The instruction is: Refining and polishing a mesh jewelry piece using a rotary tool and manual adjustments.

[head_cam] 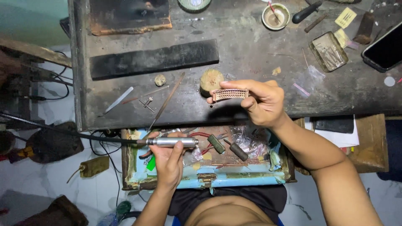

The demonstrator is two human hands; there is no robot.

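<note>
head view, right hand [264, 104] fingers clamped on curved bracelet piece [230, 94] lying left-right, left hand [168, 157] gripping rotary handpiece [171, 142] pointing right

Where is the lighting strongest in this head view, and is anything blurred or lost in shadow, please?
Head view: light falls brightest on the right hand holding the curved rose-gold latticed bracelet piece, which is sharp; the dark worn workbench shows dull sheen; the floor at left is dim and soft.

Curved gold filigree bracelet piece [230, 94] held level above the bench, silver rotary handpiece [172, 142] lying horizontal, black cable trailing left
</note>
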